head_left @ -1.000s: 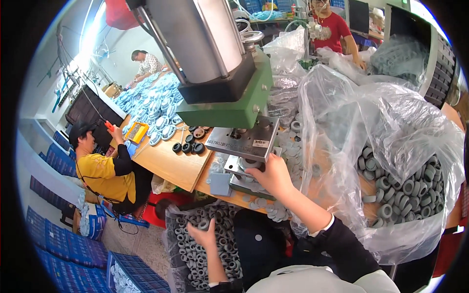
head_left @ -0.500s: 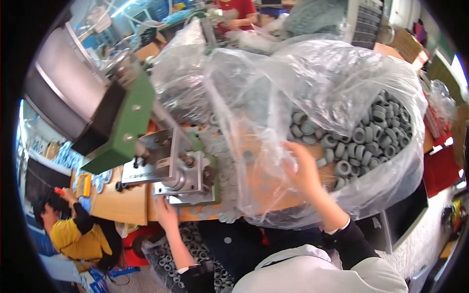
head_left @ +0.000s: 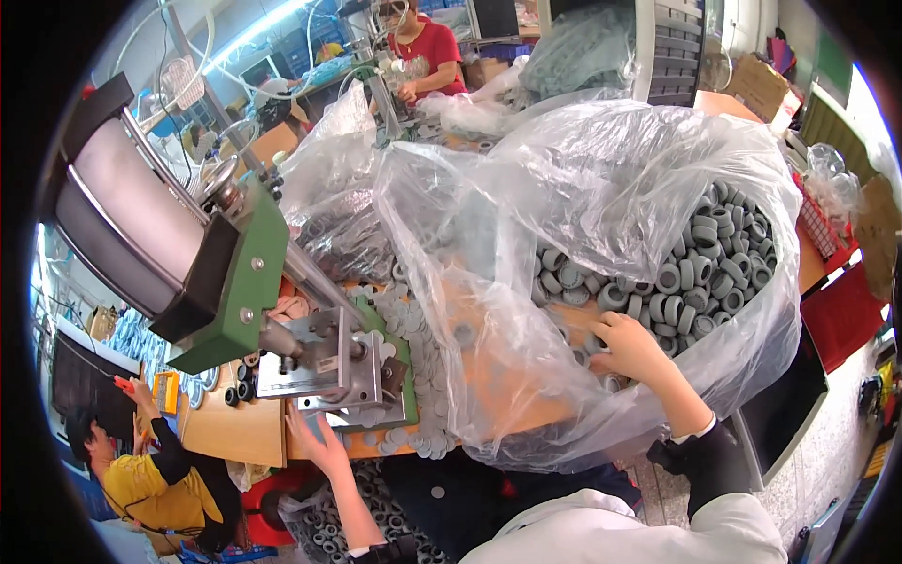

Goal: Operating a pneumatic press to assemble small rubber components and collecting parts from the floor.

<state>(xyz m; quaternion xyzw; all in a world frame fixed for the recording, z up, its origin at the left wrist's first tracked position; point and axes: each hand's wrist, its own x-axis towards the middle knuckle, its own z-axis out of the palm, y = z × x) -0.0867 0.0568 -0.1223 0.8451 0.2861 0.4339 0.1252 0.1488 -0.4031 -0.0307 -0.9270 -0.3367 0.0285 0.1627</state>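
My left hand [head_left: 319, 446] is at the table edge by the front of the press tooling [head_left: 329, 371], fingers stretched out and nothing seen in them. A green press frame [head_left: 254, 273] carries this metal block. My right hand [head_left: 631, 350] reaches over the rim of a clear plastic bag [head_left: 554, 442], its thumb and fingers apart and no part visible between them. Small grey ring-shaped parts [head_left: 669, 277] are heaped in the bag, several close to the fingertips. Flat grey discs [head_left: 427, 376] lie scattered between press and bag.
Below the table, near my left forearm, is another bag of grey rings [head_left: 352, 512]. A large cylinder [head_left: 132, 216] tops the press. One person in yellow [head_left: 155, 489] sits at the left; another in red [head_left: 432, 61] works at the back. A red crate [head_left: 827, 230] stands at the right.
My right hand has moved right and down from the bag's plastic film to the heaped rings. My left hand has opened out beside the press. The view has shifted.
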